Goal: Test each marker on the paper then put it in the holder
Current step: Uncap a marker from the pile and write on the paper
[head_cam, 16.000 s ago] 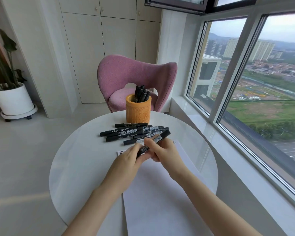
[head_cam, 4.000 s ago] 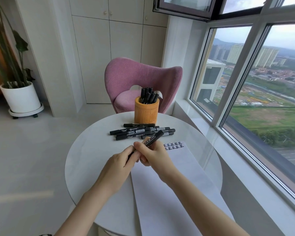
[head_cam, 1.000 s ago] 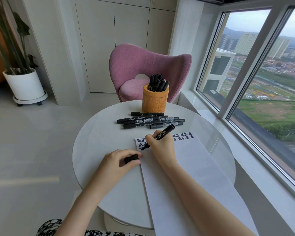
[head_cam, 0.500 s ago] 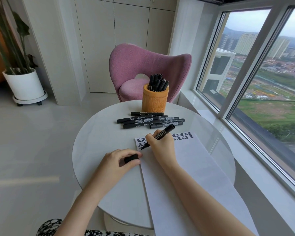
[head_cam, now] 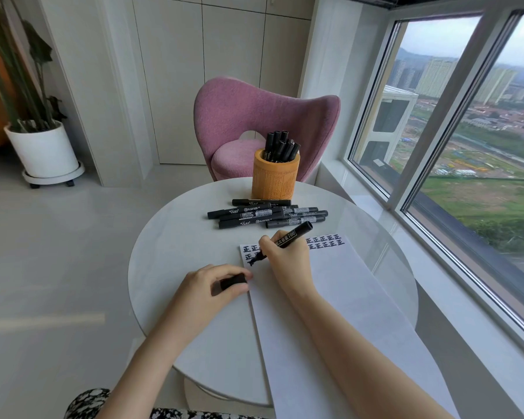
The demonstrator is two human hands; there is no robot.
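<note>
While the right hand (head_cam: 288, 261) pinches a black marker (head_cam: 280, 241) in curled fingers, its tip touches the top left of the white paper (head_cam: 330, 313) — right by rows of dark marks. The left hand (head_cam: 212, 288) rests on the round table (head_cam: 176, 243) just beside the paper's left edge, with its fingers and thumb curled round the black cap (head_cam: 233, 281). More black markers (head_cam: 266, 214) lie in a pile near the far edge of the paper. Behind them stands the wooden holder (head_cam: 275, 176) — it has several markers standing in it.
</note>
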